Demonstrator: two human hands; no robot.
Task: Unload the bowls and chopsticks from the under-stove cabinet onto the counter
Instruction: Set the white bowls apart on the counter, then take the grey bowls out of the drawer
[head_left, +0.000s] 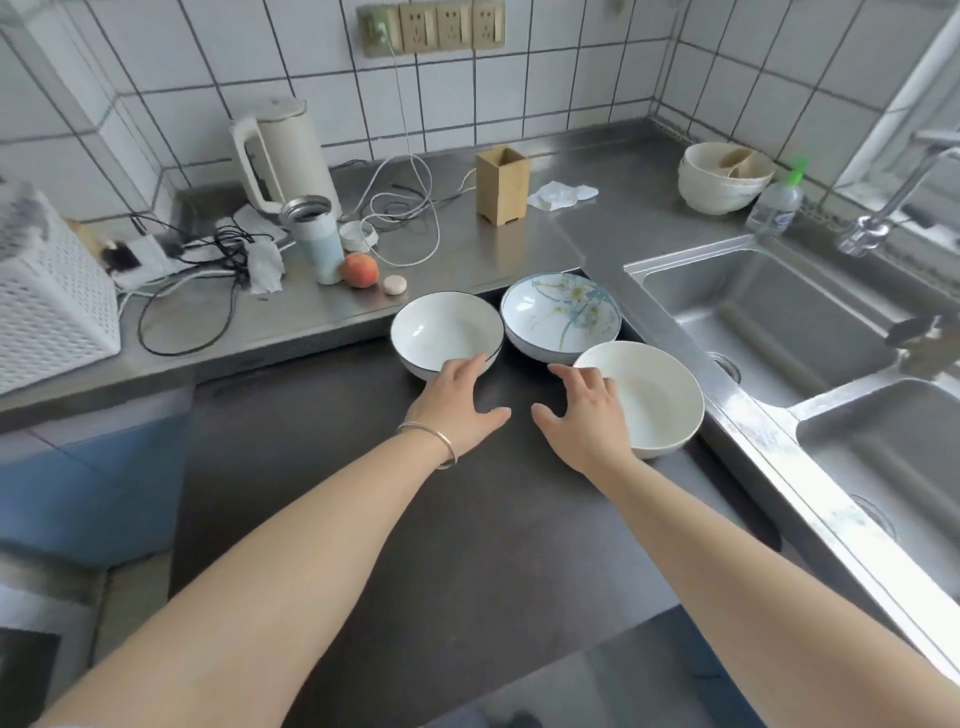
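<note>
Three glossy glazed bowls (447, 332) sit on a matt dark stove top (441, 519); the table (519, 249) and sink (769, 312) are brushed steel; the box (502, 184) is wood, the kettle (283, 156) smooth plastic, the wall tiles (571, 78) shiny

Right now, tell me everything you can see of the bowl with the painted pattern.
The painted bowl is wide and shallow, glossy like glazed ceramic, pale blue-white with loose teal and yellow brush strokes inside. It sits upright and empty on the dark stove top, in its far corner by the steel counter. The dark-rimmed white bowl stands to its left; the plain white bowl overlaps its near right edge. Neither hand touches it.
</note>
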